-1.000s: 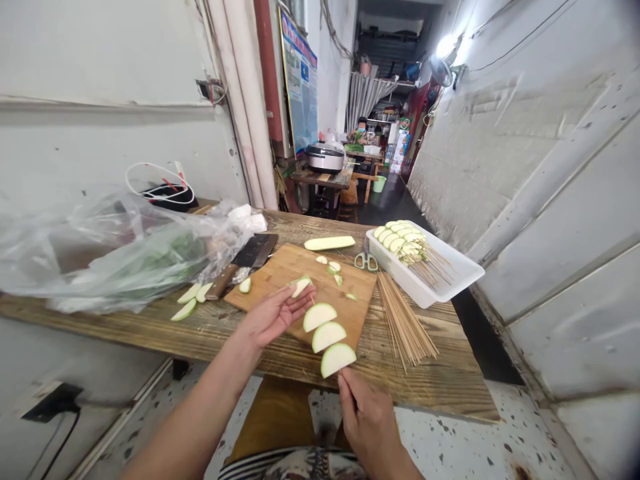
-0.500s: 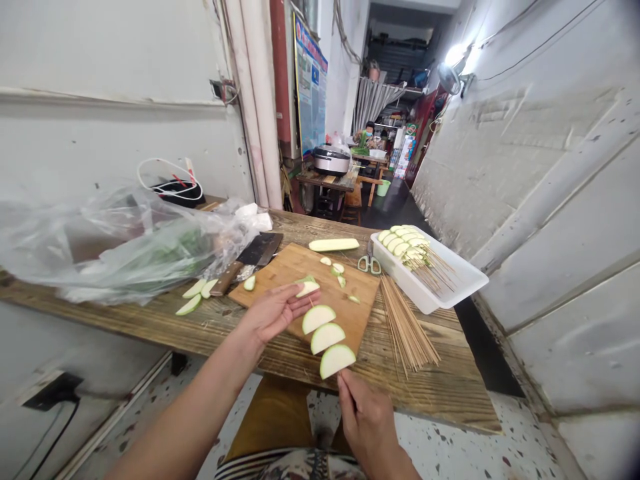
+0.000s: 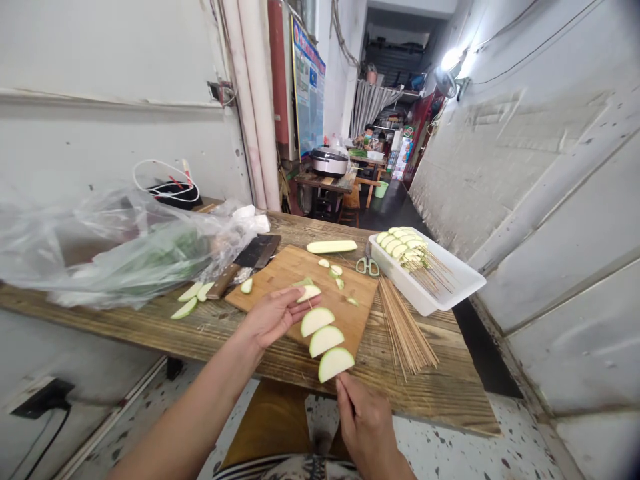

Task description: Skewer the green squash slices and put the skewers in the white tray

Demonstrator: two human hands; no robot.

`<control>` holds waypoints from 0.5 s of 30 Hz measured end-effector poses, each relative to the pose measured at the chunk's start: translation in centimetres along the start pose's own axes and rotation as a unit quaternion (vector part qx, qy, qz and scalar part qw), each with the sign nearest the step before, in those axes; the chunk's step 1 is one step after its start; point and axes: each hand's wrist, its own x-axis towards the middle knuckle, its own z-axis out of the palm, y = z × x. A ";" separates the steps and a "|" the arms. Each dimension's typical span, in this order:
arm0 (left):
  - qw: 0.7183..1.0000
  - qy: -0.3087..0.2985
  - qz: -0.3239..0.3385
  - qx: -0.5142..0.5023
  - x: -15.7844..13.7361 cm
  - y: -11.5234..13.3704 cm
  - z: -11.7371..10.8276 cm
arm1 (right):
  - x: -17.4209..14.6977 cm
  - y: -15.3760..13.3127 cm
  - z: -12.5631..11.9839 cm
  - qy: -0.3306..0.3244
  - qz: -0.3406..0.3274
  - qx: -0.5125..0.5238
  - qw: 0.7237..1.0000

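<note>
Three pale half-moon slices [image 3: 325, 339] threaded on one skewer, pinched by right hand [image 3: 365, 420]; fourth slice [image 3: 308, 292] held in left hand [image 3: 273, 315] fingertips.

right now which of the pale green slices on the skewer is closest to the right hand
The lowest pale green half-moon slice, just above the right hand; the two others sit farther up the thin wooden skewer.

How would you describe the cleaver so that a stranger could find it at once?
On the wooden table, look to the far left corner of the cutting board. The cleaver lies flat there, its wooden handle pointing toward the person, next to the plastic bag. It is the only dark, broad metal blade; the scissors have green handles.
</note>
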 end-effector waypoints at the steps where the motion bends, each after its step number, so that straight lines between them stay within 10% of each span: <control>1: 1.000 0.000 0.001 0.000 0.0 0.0 0.0 | 0.0 0.0 0.0 0.001 -0.001 0.000 1.000; 15: 1.000 0.001 0.005 0.004 -0.1 -0.4 0.4 | -0.2 0.0 -0.4 -0.010 0.008 -0.011 1.000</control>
